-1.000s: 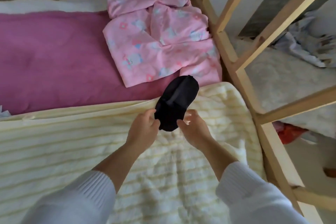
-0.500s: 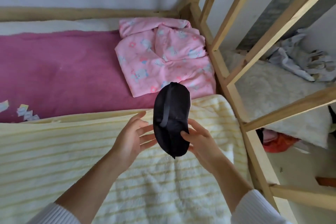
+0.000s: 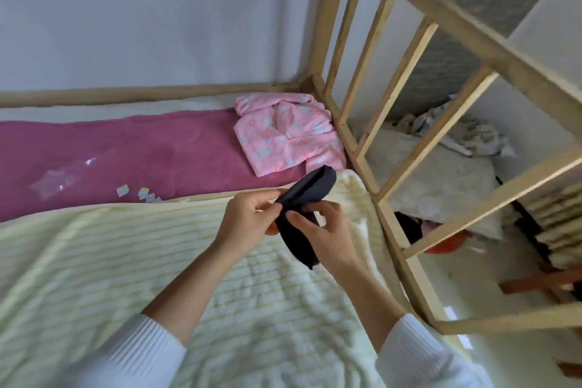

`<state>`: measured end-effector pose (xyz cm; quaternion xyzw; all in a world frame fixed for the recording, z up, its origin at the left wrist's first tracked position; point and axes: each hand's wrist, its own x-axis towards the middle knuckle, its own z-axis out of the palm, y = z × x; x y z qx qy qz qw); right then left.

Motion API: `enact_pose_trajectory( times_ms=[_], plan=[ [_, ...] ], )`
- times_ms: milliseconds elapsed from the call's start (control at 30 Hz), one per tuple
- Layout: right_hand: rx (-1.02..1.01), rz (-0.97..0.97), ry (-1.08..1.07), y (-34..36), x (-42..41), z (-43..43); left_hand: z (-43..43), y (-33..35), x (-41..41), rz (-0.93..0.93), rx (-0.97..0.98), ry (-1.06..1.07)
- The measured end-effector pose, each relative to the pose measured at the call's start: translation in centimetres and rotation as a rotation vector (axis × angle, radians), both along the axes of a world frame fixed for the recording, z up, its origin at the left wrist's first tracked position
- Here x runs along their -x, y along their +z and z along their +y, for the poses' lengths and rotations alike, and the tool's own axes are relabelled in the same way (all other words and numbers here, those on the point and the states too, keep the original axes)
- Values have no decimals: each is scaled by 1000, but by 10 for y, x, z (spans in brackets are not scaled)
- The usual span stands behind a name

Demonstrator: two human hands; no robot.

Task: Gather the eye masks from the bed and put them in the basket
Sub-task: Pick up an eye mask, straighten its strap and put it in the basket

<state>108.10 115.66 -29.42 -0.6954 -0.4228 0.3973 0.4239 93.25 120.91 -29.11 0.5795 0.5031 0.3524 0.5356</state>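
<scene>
Black eye mask [image 3: 307, 195] between both hands [image 3: 283, 220]

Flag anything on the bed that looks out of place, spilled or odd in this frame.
Small paper-like scraps lie scattered on the magenta blanket, beside crinkled clear plastic; they look like litter. The black eye mask is bent between both hands, not damaged.
</scene>
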Motion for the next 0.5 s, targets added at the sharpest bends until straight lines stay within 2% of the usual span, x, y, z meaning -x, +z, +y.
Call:
enact_pose_trajectory(
  times_ms=[67, 167, 300, 433, 500],
  plan=[
    [6, 16, -41, 15, 9, -6, -16, 16, 8, -15, -21, -3],
    [-16, 316, -121, 35, 7, -18, -32, 33, 25, -64, 29, 37],
    [-37, 634, -80, 59, -12, -40, -59, 49, 44, -244, 239, 98],
    [-38, 649, 76, 71, -20, -58, -86, 57, 51, -438, 368, 162],
    [-47, 633, 141, 79, -22, -69, -101, 61, 49, -445, 328, 198]
  ],
)
